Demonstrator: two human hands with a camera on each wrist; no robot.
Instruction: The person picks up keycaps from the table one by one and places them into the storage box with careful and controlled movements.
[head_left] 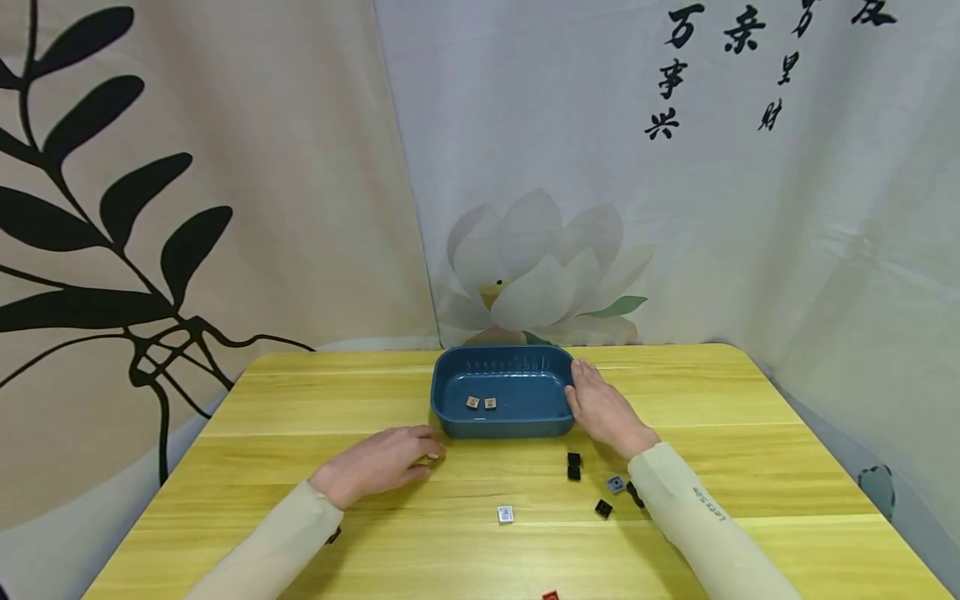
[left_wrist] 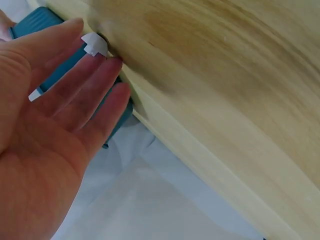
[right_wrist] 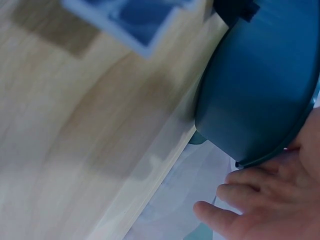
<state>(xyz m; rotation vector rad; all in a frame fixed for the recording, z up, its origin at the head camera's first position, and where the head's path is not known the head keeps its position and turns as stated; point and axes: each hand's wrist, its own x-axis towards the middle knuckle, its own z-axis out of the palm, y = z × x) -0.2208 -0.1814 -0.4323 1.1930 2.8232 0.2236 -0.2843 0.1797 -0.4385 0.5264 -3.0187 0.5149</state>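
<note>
A blue rectangular dish (head_left: 501, 428) stands near the table's back edge, with two small tan blocks (head_left: 482, 403) inside. My left hand (head_left: 381, 467) is just in front of its left corner. Between the thumb and fingertips it pinches a small white block (left_wrist: 96, 45), partly covered. My right hand (head_left: 603, 410) rests against the dish's right end, its fingers fairly straight along the outside and the thumb by the rim. In the right wrist view, those fingers (right_wrist: 245, 195) touch the edge of the dish; the thumb is mostly hidden there.
Small square blocks lie on the wooden table (head_left: 420, 550): a white one (head_left: 506, 515), a grey one (head_left: 616, 484), black ones (head_left: 573, 467) and another black one (head_left: 603, 508). A red piece (head_left: 551, 596) shows at the bottom edge. Dark pieces are partly covered by both sleeves.
</note>
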